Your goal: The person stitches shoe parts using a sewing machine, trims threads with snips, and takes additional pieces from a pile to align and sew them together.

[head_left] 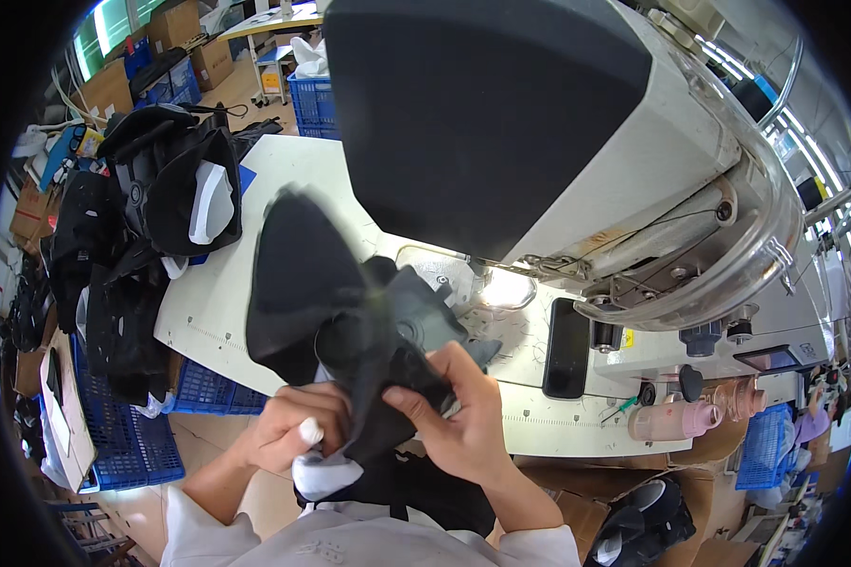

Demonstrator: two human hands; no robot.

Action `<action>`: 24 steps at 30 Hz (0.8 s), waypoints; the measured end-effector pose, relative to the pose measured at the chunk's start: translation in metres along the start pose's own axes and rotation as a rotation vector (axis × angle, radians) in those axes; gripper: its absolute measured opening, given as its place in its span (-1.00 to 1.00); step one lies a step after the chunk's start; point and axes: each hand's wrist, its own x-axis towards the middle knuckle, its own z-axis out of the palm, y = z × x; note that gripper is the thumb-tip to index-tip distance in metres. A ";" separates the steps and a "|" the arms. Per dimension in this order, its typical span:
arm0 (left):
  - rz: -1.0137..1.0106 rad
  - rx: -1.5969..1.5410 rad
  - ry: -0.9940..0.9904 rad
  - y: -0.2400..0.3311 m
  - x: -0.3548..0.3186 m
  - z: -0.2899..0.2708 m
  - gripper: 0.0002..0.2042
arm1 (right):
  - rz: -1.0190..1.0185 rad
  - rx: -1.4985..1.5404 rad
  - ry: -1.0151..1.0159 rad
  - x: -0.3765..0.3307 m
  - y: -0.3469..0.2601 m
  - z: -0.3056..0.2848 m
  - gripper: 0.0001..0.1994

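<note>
In front of my body, over the near edge of the sewing table [208, 326], I hold up a black sewn fabric piece [298, 283] with wide flaps and a round ring-like detail. Its upper part is smeared by motion. My left hand [293, 427] is closed on its lower left side, with a white cover on one fingertip. Thumb and fingers of my right hand [463, 411] pinch its lower right edge. A white padded part [326, 475] shows below the piece. The sewing machine [615, 161] stands beyond and to the right, its needle area lit.
Similar black pieces [147, 227] are heaped at the left, above a blue crate [132, 449]. A black phone [565, 350], a green-handled tool [620, 409] and a pink bottle [676, 420] lie at the right. A cardboard box [695, 491] with black pieces stands below.
</note>
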 end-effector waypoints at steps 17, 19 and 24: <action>-0.481 -0.053 0.116 0.035 0.082 -0.032 -0.75 | -0.024 -0.370 -0.236 0.010 -0.017 -0.036 -0.71; -0.467 -0.075 0.186 0.029 0.090 -0.027 -0.76 | 0.072 -0.268 -0.211 0.023 -0.004 -0.050 -0.72; -0.307 0.132 0.327 0.008 0.132 -0.007 -0.72 | 0.399 0.085 0.046 0.025 0.036 -0.066 -0.71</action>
